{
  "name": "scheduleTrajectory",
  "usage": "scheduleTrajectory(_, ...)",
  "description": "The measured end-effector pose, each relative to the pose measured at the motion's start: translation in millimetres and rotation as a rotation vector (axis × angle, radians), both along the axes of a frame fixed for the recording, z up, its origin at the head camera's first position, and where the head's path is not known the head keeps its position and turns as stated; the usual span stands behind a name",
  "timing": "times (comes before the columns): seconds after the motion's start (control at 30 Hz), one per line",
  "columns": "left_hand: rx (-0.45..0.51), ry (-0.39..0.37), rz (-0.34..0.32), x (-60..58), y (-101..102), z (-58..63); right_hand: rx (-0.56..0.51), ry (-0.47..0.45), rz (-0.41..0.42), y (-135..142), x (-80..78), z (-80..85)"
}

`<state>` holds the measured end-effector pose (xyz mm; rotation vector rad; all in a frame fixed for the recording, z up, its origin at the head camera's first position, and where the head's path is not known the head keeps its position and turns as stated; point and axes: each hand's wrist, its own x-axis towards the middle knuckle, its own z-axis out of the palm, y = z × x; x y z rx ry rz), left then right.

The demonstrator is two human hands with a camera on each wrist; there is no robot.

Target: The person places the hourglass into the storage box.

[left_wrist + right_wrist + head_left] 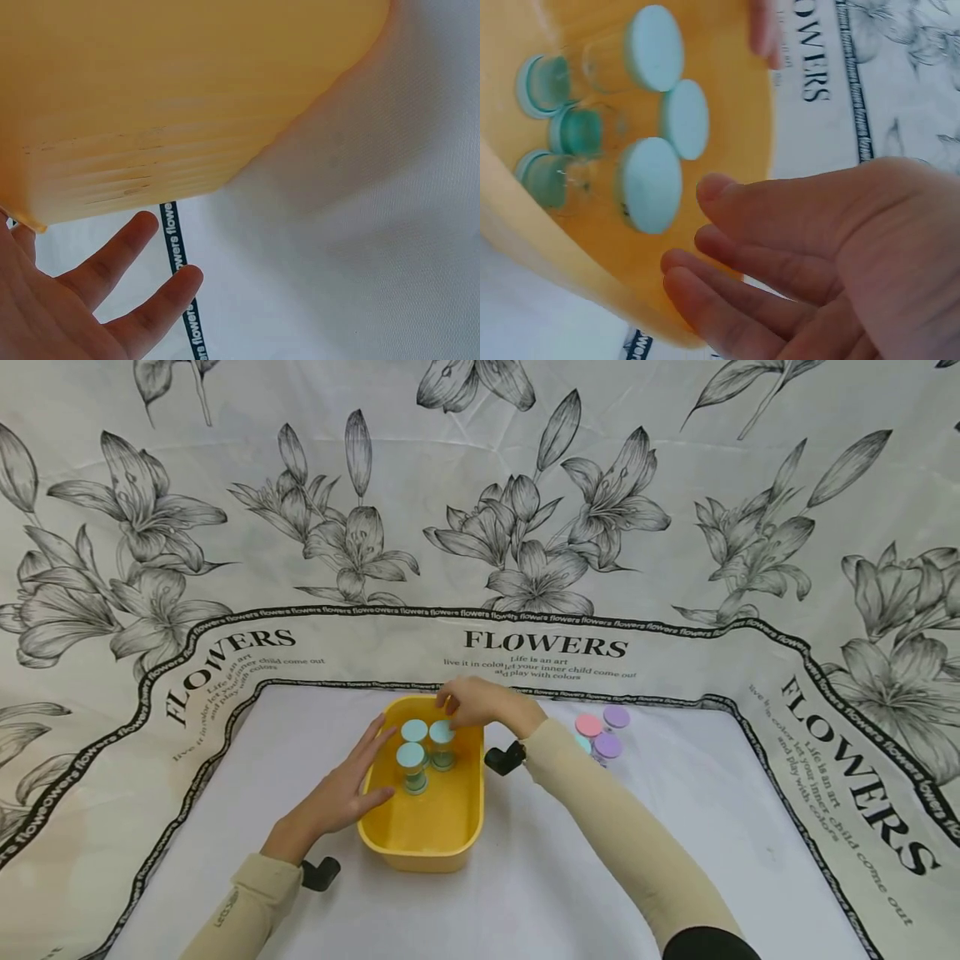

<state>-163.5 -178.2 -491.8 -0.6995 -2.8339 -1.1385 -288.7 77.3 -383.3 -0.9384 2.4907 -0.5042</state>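
Although one teal disc (582,743) beside two purple discs (607,745) and one pink disc (588,725) is partly hidden, "FLOWERS" reads thrice on the cloth (547,656). Three teal-capped sand timers (411,756) stand in one yellow tub (482,810). The left hand's (348,789) grip spreads at its rim; the right hand's (480,700), fingers apart, is beside the timers.

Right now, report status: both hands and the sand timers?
Left grip spread at yellow tub; right grip empty, above its far end. Three blue-topped sand timers upright inside. Nothing visibly blocking them.
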Motion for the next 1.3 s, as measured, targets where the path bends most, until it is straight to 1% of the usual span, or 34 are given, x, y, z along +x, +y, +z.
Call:
scheduleTrajectory(0.13,-0.001,-0.002,0.003,-1.2,-0.2,0.0,-0.111,0.021,-0.01,14.9,0.3,11.4)
scheduleTrajectory(0.3,0.004,-0.007,-0.001,-2.4,-0.2,2.1,-0.249,0.026,-0.087,46.3,3.2,18.9)
scheduleTrajectory(0.37,0.007,-0.008,-0.003,-2.9,-0.4,2.9,-0.289,0.054,-0.12,62.3,6.3,20.9)
scheduleTrajectory(0.53,0.015,-0.018,-0.007,-4.5,-0.6,3.4,-0.348,0.171,-0.199,106.5,13.9,21.1)
scheduleTrajectory(0.67,0.016,-0.02,-0.009,-5.6,-1.0,3.2,-0.348,0.221,-0.271,143.9,19.1,18.0)
scheduleTrajectory(0.83,0.025,-0.019,-0.013,-5.7,-2.3,4.2,-0.276,0.265,-0.369,188.5,27.2,16.0)
scheduleTrajectory(0.97,0.026,-0.024,-0.02,-7.7,-2.7,5.3,-0.22,0.317,-0.437,220.1,32.7,16.4)
scheduleTrajectory(1.1,0.023,-0.025,-0.021,-10.1,-3.3,6.1,-0.205,0.363,-0.49,245.8,37.9,14.3)
scheduleTrajectory(1.3,0.018,-0.036,-0.02,-12.7,-4.0,6.1,-0.223,0.393,-0.549,274.8,43.9,1.0)
